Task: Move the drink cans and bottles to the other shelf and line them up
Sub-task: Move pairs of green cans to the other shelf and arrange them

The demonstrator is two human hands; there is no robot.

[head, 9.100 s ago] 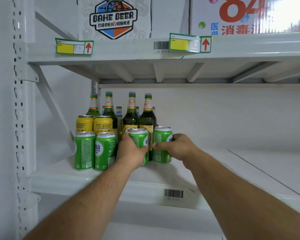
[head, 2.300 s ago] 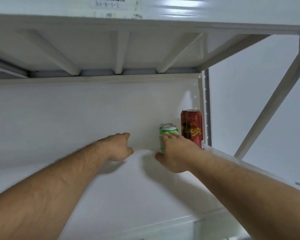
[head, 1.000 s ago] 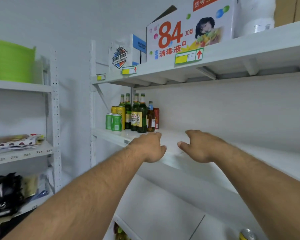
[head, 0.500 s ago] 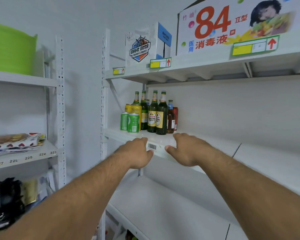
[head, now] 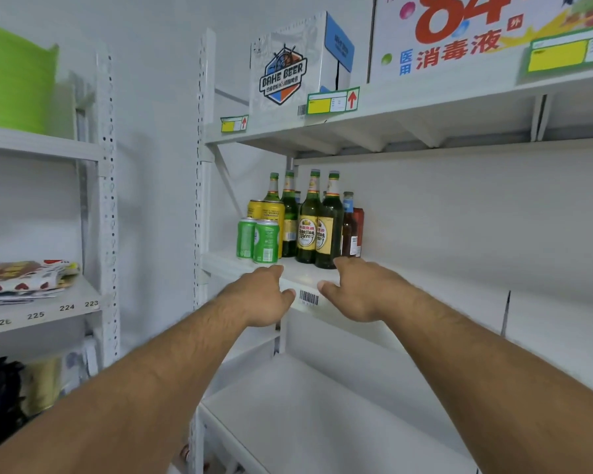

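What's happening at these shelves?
A person is reaching with both bare hands toward a cluster of drinks on a white shelf. The left hand is just short of two green cans; the right hand is near the green bottles. Neither hand holds anything yet. Yellow cans stand behind the green ones.

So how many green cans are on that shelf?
2. One green can stands at the front left of the drinks, and the other green can is right beside it. More may hide behind the bottles.
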